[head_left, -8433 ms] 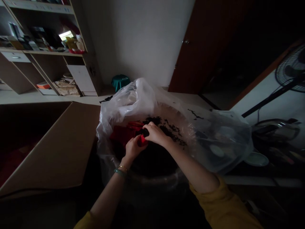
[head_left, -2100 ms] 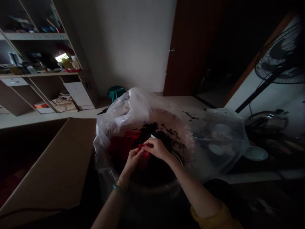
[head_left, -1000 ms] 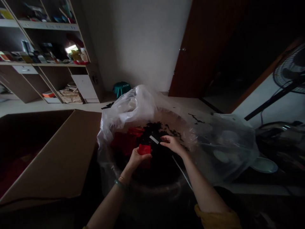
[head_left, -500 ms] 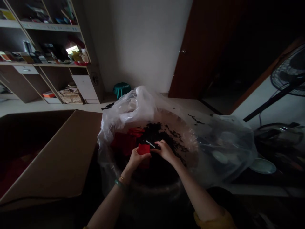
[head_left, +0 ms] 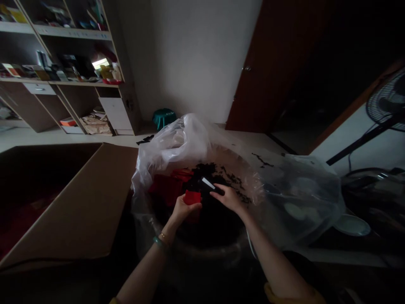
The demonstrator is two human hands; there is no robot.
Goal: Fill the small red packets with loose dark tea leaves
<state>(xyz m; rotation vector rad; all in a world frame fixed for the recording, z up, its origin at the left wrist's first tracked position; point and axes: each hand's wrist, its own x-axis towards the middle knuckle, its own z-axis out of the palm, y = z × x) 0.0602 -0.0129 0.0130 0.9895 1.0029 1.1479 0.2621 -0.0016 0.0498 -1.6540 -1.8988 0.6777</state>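
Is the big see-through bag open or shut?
Open: the clear plastic bag gapes wide, showing dark flakes inside, and the left hand and right hand reach in over them.

My left hand [head_left: 185, 210] is turned palm up and slightly curled. My right hand [head_left: 229, 198] sits just beside it, palm down, the two not touching.

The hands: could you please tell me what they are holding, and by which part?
The left hand holds a red piece by its lower edge; the right hand's grip on a dark strip is too dim to tell.
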